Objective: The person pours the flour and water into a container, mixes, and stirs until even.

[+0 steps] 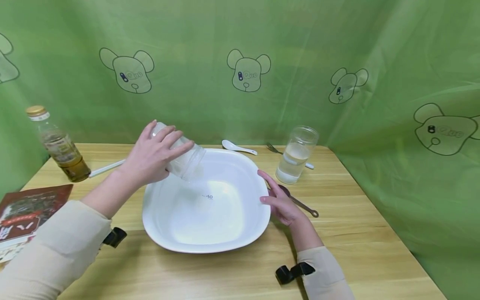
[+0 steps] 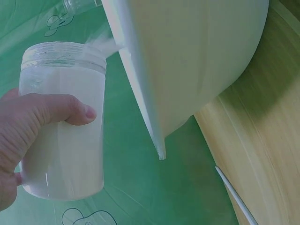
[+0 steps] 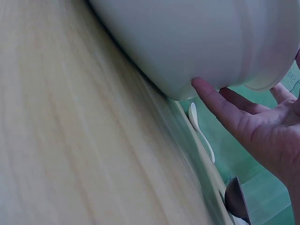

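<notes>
1. Head view: left hand (image 1: 155, 152) curled round a clear jar (image 1: 186, 163), jar under the palm and fingers, tilted mouth-down over the left side of the white basin (image 1: 210, 216); right hand (image 1: 283, 203) at the basin's right rim, thumb and forefinger apart on the edge; brown spoon (image 1: 304, 207) and glass of liquid (image 1: 293, 164) just beyond that hand; capped bottle (image 1: 63, 156) at far left
2. Left wrist view: thumb laid across the jar's near wall, jar gripped between thumb and fingers, the latter mostly hidden; pale blurred streak from jar mouth to basin rim
3. Right wrist view: fingers spread, fairly straight, one fingertip touching the basin's outer wall; thumb mostly out of frame
</notes>
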The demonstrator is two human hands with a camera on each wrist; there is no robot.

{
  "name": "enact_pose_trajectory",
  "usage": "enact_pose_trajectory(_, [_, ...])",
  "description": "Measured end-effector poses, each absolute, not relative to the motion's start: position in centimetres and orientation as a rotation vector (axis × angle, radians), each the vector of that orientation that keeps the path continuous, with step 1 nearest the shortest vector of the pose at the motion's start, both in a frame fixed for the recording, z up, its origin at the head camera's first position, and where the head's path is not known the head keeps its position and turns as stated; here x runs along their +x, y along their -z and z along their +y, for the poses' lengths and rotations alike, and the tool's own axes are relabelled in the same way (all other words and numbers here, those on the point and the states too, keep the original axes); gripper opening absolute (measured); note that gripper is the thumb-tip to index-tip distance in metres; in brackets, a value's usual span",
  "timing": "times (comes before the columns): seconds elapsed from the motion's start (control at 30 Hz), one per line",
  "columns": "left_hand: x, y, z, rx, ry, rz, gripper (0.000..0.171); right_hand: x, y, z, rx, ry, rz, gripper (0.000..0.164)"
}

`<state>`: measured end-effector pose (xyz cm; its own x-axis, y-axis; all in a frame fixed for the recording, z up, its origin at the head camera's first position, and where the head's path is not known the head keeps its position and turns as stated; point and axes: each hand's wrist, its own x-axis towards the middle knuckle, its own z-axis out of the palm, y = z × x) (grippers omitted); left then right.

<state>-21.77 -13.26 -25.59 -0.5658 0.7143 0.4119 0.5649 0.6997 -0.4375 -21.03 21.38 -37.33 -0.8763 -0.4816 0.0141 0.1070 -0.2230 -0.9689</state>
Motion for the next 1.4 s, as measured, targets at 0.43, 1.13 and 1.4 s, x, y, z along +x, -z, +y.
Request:
enact_pose_trajectory(0.43, [-21.7,26.3,-13.1,-0.829,0.051,-2.539,0.081,-21.0,37.3,21.4,-0.422,2.149,1.676,0.074])
enact_pose_trajectory(1.13, [-21.4,27.1,-16.3,-0.196,1.611,-2.303,0.090,-21.0,37.4,21.3,-0.442,2.151,1.666,0.075])
enact_pose_trajectory(1.4, [-21.3,28.6,-18.8,0.086,1.857,-2.095,0.083,-21.0,37.4,21.4,-0.451,2.151,1.661,0.074])
